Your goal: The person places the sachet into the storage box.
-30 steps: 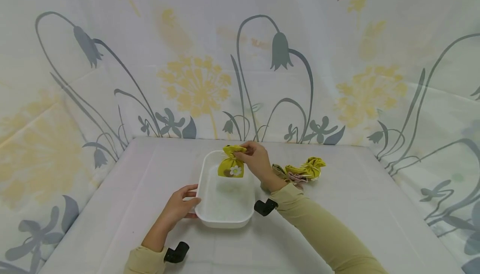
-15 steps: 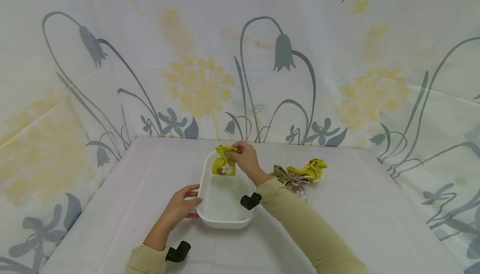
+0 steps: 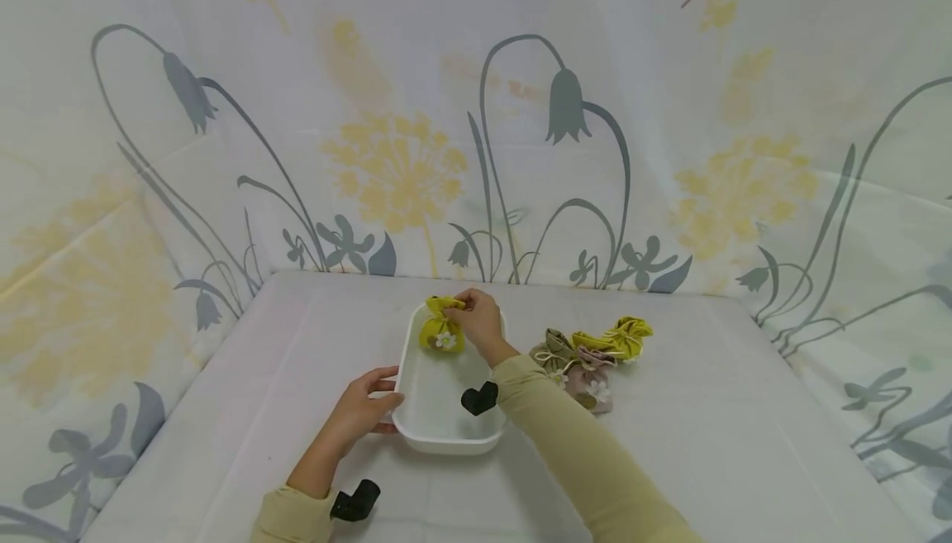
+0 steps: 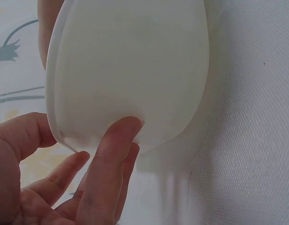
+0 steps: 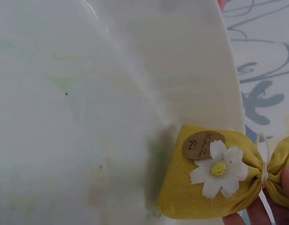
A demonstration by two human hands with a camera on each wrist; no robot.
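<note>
pouch pile (image 3: 595, 358) right of tray (image 3: 440, 407)

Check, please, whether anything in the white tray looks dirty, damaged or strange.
Yes, slightly: the floor of the white tray shows faint greenish and yellowish smudges and a small dark speck, which look odd on plain white. Whether they are stains, I cannot tell.

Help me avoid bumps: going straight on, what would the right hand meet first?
Likely the white tray, at its far-left rim, beyond the yellow pouch in the right hand; height unclear, it may pass above.
</note>
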